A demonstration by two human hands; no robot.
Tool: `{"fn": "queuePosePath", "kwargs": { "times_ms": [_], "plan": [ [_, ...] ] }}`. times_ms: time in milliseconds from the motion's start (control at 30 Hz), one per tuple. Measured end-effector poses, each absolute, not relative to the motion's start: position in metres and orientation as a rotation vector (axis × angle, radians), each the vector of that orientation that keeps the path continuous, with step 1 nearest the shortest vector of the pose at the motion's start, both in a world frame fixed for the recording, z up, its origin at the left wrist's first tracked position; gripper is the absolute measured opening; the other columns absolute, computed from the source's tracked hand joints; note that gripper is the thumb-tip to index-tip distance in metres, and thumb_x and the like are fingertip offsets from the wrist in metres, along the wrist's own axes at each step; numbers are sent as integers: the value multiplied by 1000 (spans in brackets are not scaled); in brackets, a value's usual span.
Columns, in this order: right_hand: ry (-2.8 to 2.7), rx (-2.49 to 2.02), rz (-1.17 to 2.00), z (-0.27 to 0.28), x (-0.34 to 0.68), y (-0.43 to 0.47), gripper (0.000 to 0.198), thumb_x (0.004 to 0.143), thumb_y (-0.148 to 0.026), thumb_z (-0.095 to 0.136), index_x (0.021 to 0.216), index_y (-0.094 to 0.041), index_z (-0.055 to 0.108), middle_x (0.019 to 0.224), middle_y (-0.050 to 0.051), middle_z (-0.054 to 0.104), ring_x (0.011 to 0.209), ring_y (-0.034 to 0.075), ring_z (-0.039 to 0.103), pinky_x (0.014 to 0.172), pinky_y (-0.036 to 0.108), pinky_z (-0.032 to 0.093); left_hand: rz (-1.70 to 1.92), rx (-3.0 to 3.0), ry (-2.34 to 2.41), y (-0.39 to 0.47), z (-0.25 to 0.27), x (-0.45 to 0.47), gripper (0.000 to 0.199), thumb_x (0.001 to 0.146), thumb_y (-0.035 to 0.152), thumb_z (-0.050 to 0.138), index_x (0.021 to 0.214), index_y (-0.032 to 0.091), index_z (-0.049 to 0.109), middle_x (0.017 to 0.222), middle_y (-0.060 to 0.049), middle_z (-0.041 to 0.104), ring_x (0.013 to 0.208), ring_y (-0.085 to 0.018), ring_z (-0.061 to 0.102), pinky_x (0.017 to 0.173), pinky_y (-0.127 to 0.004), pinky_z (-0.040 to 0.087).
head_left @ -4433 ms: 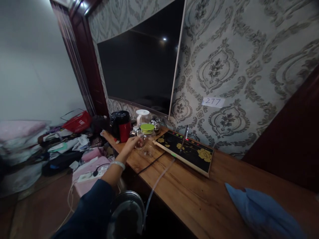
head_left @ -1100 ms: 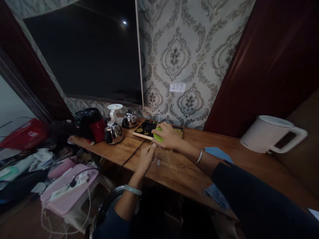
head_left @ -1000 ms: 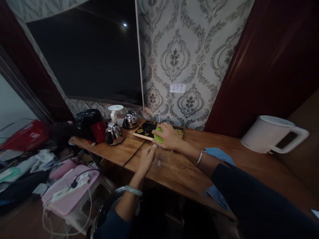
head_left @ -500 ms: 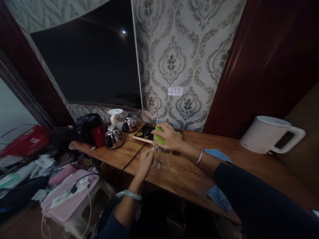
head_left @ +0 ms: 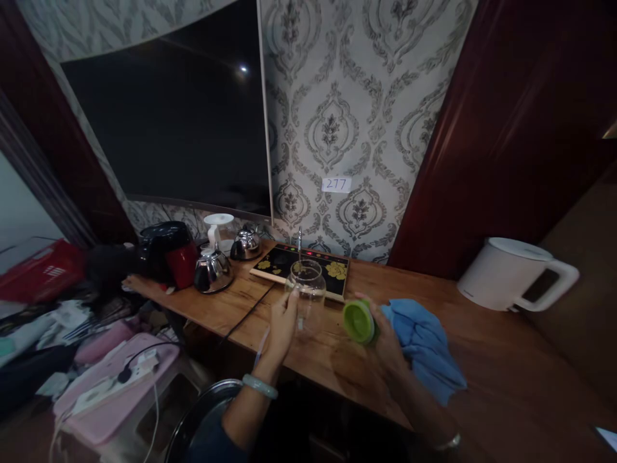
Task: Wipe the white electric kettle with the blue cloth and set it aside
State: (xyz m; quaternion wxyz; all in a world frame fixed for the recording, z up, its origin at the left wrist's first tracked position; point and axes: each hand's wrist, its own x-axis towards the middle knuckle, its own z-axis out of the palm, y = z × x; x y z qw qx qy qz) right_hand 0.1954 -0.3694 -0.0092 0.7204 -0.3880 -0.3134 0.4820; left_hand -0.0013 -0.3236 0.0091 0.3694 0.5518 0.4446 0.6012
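Note:
A clear glass jar [head_left: 313, 302] stands near the front of the wooden table, its mouth uncovered. My left hand [head_left: 283, 321] is closed on the jar's left side, thumb toward me. To the right of the jar, my right hand [head_left: 383, 328] grips a green lid [head_left: 357, 321], tilted so that its hollow underside faces left and toward me. Behind the jar lies a flat black cooktop [head_left: 279, 260] with gold flowers. A crumpled blue cloth [head_left: 424, 347] rests just right of my right hand.
A white electric kettle [head_left: 506, 273] stands at the right. On the left are two shiny metal kettles [head_left: 213, 270] [head_left: 247, 243], a white-topped pitcher [head_left: 219, 222] and a black-and-red appliance [head_left: 178, 257]. A pink stool [head_left: 106, 411] carries a power strip. A cable crosses the table edge.
The green lid has come off the jar; my right hand has carried it right and toward me. My left hand stays on the jar. More of the blue cloth now shows.

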Motion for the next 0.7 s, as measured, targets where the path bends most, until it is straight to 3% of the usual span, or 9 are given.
{"fn": "queuePosePath", "kwargs": {
  "times_ms": [167, 267, 333, 400, 467, 600, 700],
  "plan": [
    [-520, -802, 1249, -32, 195, -394, 43, 76, -54, 78, 107, -25, 77, 98, 3, 80, 103, 29, 73, 92, 43, 58, 1580, 1389, 1091, -321, 11, 18, 52, 88, 67, 54, 64, 21, 52, 58, 3, 48, 57, -13, 47, 57, -25, 39],
    [-392, -696, 1476, -37, 192, -406, 43, 78, -55, 78, 107, -24, 76, 99, 6, 81, 110, 32, 72, 96, 54, 56, 1701, 1406, 1149, -333, 2, 18, 41, 89, 60, 58, 94, 20, 63, 85, -4, 64, 79, -18, 61, 72, -29, 49],
    [-331, -658, 1586, -40, 187, -413, 40, 78, -55, 78, 102, -23, 77, 99, 8, 81, 113, 34, 71, 98, 59, 54, 1793, 1474, 1264, -351, -9, 12, 40, 90, 54, 60, 112, 20, 62, 102, -8, 65, 95, -21, 62, 85, -35, 51],
    [-317, -636, 1666, -43, 178, -421, 39, 78, -55, 79, 99, -22, 77, 99, 9, 81, 113, 35, 71, 99, 61, 52, 1765, 1629, 1314, -375, -21, 4, 39, 92, 51, 59, 118, 21, 60, 111, -10, 64, 106, -24, 62, 94, -41, 50],
    [-330, -636, 1728, -47, 164, -427, 41, 77, -57, 79, 98, -22, 78, 100, 9, 81, 113, 35, 71, 98, 60, 53, 1600, 1850, 1239, -402, -31, -5, 48, 91, 53, 60, 128, 22, 57, 123, -13, 63, 117, -28, 60, 101, -47, 49],
    [-370, -724, 1770, -61, 127, -433, 45, 69, -64, 81, 90, -25, 80, 94, 7, 81, 108, 35, 72, 92, 53, 58, 1097, 2240, 1017, -435, -33, -21, 97, 70, 64, 80, 151, 27, 43, 154, -17, 48, 142, -38, 44, 117, -58, 37],
    [-419, -719, 1808, -67, 103, -428, 45, 74, -68, 74, 91, -27, 80, 93, 6, 81, 105, 33, 72, 87, 50, 59, 925, 2277, 1105, -434, -24, -33, 95, 71, 55, 83, 153, 29, 42, 157, -16, 47, 146, -39, 41, 121, -62, 30]
  ]
}}
